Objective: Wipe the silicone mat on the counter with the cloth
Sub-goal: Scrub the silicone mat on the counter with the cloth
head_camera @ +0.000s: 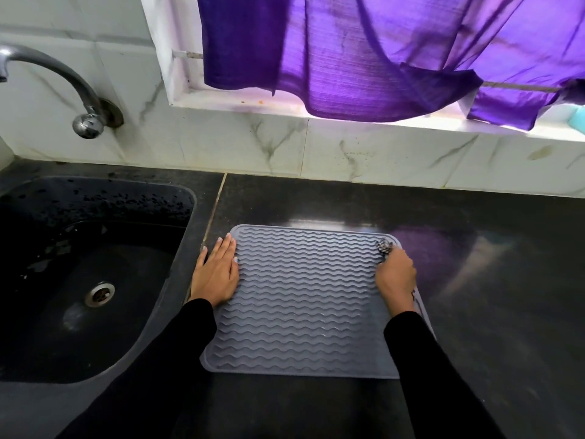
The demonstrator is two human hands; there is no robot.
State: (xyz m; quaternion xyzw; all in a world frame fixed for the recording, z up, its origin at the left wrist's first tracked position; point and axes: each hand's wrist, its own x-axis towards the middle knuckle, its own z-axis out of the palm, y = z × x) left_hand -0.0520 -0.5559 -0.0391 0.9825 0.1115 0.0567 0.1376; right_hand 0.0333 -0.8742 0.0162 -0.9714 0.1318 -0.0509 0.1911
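Wiping under way at the far right corner of the mat

I see my right hand (395,274) bunched around a small crumpled cloth (384,246), pressing it onto the grey silicone mat (300,299) on the black counter (474,280) beside the sink (95,248). My left hand (217,274) lies flat, fingers together, pinning the mat's left edge. I judge most of the ribbed surface remains to be wiped.

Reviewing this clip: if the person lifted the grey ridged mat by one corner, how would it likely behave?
The silicone mat would probably flop and drape: it looks thin and lies flat on the counter. Likely light. It may slide when pushed, perhaps why the left hand presses its edge while the right hand wipes with the cloth.
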